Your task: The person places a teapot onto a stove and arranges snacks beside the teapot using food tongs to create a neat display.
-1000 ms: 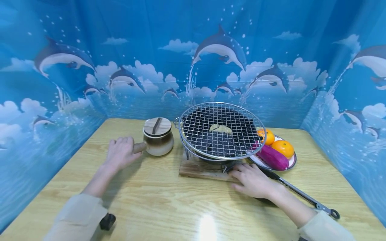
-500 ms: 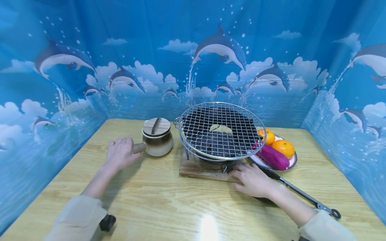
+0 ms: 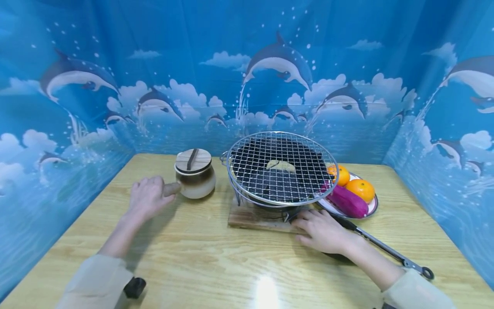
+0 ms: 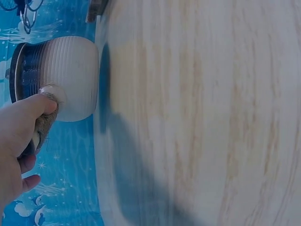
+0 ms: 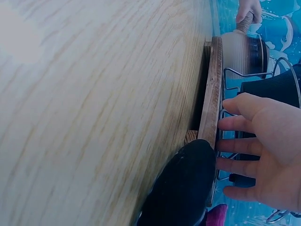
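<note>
My left hand grips the stubby side handle of a small brown-and-cream ceramic pot. A round wooden lid covers this pot. In the left wrist view, my thumb lies along the handle, close to the pot's ribbed wall. At the grill's front right, my right hand rests with extended fingers at the edge of the wooden base. Its fingertips meet the base board in the right wrist view. Above that base stands a black grill stove topped by a round wire mesh.
Right of the grill, a plate bears a purple eggplant and oranges. Long tongs with black ends lie beside my right forearm. A black rounded thing sits below my right fingers. Blue dolphin-print cloth encloses the table.
My left hand has drawn the lidded pot slightly to the left, widening the gap to the grill. My right hand stays at the wooden base; the view has shifted a little.
</note>
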A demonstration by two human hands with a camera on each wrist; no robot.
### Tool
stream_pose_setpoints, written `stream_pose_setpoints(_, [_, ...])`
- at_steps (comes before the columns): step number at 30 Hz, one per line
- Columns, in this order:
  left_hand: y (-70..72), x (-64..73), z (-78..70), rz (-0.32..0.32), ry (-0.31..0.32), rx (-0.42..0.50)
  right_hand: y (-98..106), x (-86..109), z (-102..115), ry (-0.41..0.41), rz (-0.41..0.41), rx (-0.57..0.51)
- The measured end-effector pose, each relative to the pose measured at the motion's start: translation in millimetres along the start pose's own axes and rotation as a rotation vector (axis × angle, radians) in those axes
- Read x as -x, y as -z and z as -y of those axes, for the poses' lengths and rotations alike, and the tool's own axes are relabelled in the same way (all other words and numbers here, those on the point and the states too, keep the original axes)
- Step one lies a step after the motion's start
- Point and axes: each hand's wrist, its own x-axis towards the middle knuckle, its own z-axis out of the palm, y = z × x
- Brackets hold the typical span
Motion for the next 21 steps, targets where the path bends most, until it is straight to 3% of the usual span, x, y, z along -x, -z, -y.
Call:
stream_pose_setpoints(7, [8.7,-1.2,1.2,-0.047,0.0,0.014,0.1,0.4,-0.3,-0.005,0.011,-0.019])
stream_pose_setpoints(21, [27.1,-1.6,1.4,-0.073,0.001,0.028,-1.3,0.4,0.1,-0.011,0.009,-0.023])
